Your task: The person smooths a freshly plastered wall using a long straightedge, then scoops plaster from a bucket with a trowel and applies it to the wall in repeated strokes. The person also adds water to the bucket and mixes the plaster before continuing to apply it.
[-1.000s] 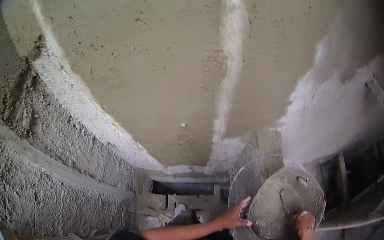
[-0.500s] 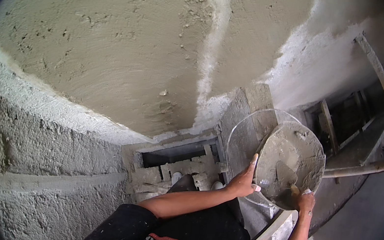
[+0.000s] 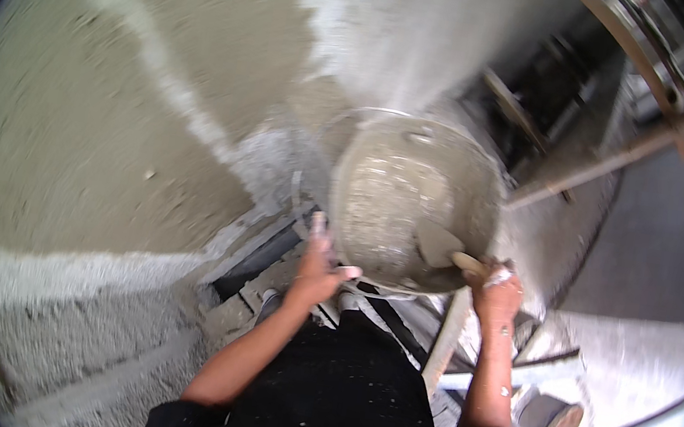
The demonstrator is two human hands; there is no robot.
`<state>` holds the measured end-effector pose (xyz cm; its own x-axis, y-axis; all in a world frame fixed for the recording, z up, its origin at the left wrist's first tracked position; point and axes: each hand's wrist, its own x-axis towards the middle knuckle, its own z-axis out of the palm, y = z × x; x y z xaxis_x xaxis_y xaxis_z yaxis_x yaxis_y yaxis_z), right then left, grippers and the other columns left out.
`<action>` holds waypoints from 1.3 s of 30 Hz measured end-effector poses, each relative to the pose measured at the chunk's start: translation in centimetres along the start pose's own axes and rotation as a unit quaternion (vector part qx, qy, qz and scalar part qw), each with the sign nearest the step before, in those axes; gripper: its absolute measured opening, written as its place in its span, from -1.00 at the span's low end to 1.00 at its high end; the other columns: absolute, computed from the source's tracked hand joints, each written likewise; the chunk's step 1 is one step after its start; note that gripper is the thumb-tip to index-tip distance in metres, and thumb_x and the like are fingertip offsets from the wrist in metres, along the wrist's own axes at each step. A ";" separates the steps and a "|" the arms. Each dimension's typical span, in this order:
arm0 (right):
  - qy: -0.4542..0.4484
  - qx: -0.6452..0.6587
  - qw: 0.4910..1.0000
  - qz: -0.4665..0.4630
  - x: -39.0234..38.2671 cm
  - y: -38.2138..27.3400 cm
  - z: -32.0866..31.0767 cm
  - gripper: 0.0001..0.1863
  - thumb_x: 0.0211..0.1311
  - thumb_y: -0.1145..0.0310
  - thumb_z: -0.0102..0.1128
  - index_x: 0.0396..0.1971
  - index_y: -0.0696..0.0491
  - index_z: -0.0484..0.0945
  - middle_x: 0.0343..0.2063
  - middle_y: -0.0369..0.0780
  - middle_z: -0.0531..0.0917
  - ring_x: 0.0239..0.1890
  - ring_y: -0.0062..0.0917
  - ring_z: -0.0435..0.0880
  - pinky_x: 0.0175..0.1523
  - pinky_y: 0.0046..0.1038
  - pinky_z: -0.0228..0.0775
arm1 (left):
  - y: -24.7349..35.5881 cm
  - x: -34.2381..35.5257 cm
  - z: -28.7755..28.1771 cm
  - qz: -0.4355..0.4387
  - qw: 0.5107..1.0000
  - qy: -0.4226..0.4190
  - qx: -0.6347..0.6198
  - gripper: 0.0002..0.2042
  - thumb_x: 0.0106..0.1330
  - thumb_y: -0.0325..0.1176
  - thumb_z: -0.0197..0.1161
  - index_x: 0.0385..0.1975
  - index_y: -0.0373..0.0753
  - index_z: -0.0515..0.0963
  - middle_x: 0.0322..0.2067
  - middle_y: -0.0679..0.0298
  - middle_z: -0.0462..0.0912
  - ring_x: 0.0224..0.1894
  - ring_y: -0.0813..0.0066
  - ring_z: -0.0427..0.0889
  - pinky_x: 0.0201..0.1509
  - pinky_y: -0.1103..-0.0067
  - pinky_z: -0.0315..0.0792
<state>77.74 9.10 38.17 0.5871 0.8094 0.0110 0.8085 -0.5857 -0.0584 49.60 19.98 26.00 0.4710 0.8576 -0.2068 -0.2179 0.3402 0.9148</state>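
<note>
In front of me is a round bucket (image 3: 496,161) with wet grey mortar (image 3: 394,190) inside, its wall and rim smeared. My right hand (image 3: 496,294) is closed round the handle of a pointed trowel (image 3: 438,244), whose blade dips into the bucket near the mortar. Beside the bucket's near left rim is my left hand (image 3: 321,272), fingers stretched out and thumb apart. The thumb lies close to the rim; whether it touches cannot be made out. Pale spots of mortar mark my right hand and forearm.
A wall with fresh grey plaster (image 3: 62,136) and a pale bare strip rises at left. Wooden poles (image 3: 606,165) cross at the upper right. Broken blocks (image 3: 231,316) lie near my feet. Boards (image 3: 447,340) stand under the bucket's near side.
The view has swung right, so the bucket sits nearer the middle. The bucket looks less tilted. My left hand's fingers have come away from its side, and the trowel blade has lifted off the mortar.
</note>
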 end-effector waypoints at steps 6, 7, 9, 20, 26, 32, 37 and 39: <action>0.054 0.245 0.967 -0.040 -3.6 2.7 0.4 -0.43 0.08 0.39 0.41 0.16 0.04 0.53 -0.10 -0.03 0.63 -0.14 -0.15 0.68 -0.07 -0.19 0.56 | 1.0 -0.8 -0.8 -0.032 0.927 0.078 0.366 0.00 -0.02 -0.54 0.48 0.50 -0.28 0.06 0.17 0.18 0.51 0.17 0.32 0.51 0.25 0.42 0.40; 0.057 0.306 0.950 0.004 -4.1 2.9 0.2 -0.38 0.10 0.36 0.42 0.21 0.06 0.48 -0.03 -0.01 0.60 -0.03 -0.10 0.64 0.02 -0.14 0.53 | 1.0 -1.7 -0.7 -0.013 0.990 0.057 0.126 -0.03 0.03 -0.58 0.42 0.50 -0.27 0.03 0.21 0.14 0.47 0.21 0.26 0.48 0.26 0.40 0.39; 0.110 0.293 0.949 0.048 -5.5 3.9 -0.7 -0.38 0.17 0.24 0.40 0.24 0.04 0.48 -0.08 0.01 0.58 0.00 -0.05 0.59 0.12 -0.11 0.48 | 0.8 -1.7 -1.0 -0.012 0.990 0.060 0.129 0.01 0.03 -0.54 0.45 0.52 -0.29 -0.03 0.30 0.04 0.36 0.29 0.15 0.40 0.34 0.37 0.31; 0.517 0.000 0.753 0.407 -20.8 35.8 -1.4 -0.86 0.31 0.42 0.19 -0.30 0.18 0.65 -0.38 -0.02 0.68 -0.32 -0.17 0.68 -0.15 -0.20 0.50 | 1.3 0.9 -4.1 -0.057 0.980 0.032 0.186 -0.18 0.19 -0.58 0.38 0.46 -0.30 0.10 0.11 0.22 0.37 0.09 0.40 0.42 0.10 0.53 0.43; -0.233 -0.192 0.782 0.545 -32.6 63.4 6.8 -0.67 0.30 0.34 0.04 -0.01 0.02 0.65 -0.03 -0.19 0.71 -0.04 -0.38 0.69 -0.02 -0.29 0.51 | 2.6 -0.7 -1.2 -0.090 0.974 0.060 0.200 -0.06 0.10 -0.55 0.34 0.53 -0.27 -0.02 0.42 -0.01 0.21 0.43 0.10 0.26 0.44 0.29 0.22; -0.177 -0.207 0.847 0.457 -36.1 75.1 10.7 -0.58 0.40 0.30 -0.12 0.20 0.06 0.42 0.18 -0.19 0.53 0.19 -0.41 0.48 0.22 -0.35 0.26 | 3.0 -1.5 0.5 -0.097 0.975 0.090 0.179 -0.05 0.14 -0.60 0.37 0.53 -0.32 -0.07 0.46 0.00 0.17 0.46 0.19 0.22 0.41 0.40 0.24; -0.049 -0.120 0.907 0.402 -37.4 77.9 11.6 -0.48 0.48 0.28 -0.25 0.37 0.10 0.24 0.35 -0.19 0.37 0.38 -0.43 0.31 0.43 -0.41 0.05 | 3.2 -2.6 2.4 -0.111 0.975 0.138 0.136 -0.09 0.20 -0.61 0.34 0.53 -0.32 -0.06 0.48 0.05 0.17 0.47 0.24 0.23 0.39 0.41 0.28; 0.031 -0.039 0.940 0.337 -37.6 76.8 12.2 -0.44 0.51 0.27 -0.30 0.44 0.11 0.16 0.42 -0.19 0.31 0.45 -0.43 0.24 0.51 -0.43 -0.03 | 3.2 -2.8 2.9 -0.122 0.971 0.160 0.132 -0.12 0.23 -0.60 0.32 0.53 -0.30 -0.05 0.46 0.09 0.22 0.44 0.28 0.28 0.36 0.43 0.32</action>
<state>117.30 -65.79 21.12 0.9662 0.2514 0.0570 0.2518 -0.9678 0.0006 50.04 17.54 30.53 0.1827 0.8539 -0.4873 0.1143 0.4739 0.8731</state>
